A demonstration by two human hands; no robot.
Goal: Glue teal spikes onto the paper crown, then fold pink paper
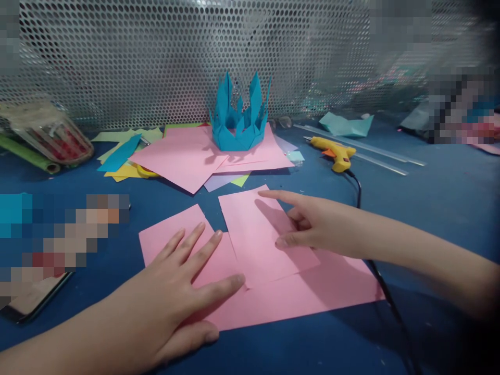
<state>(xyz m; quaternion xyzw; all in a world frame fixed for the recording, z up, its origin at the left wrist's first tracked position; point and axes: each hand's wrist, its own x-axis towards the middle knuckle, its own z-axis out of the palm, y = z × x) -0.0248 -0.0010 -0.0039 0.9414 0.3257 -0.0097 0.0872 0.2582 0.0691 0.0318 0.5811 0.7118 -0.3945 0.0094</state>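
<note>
Two hands rest over pink paper on the tabletop (pixel 429 203) before me. The left hand (pixel 177 284) spreads its fingers apart on the larger pink sheet (pixel 300 294), probably to keep it flat. The right hand (pixel 310 221) grasps nothing; its index finger reaches away from the thumb over the smaller pink sheet (pixel 250 234), lying partly upon the larger, perhaps for steadying it.

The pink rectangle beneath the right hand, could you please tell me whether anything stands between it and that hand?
Nothing visible does: the right hand is over the pink rectangle, casting a shadow on it. Whether they touch, I cannot tell.
</note>
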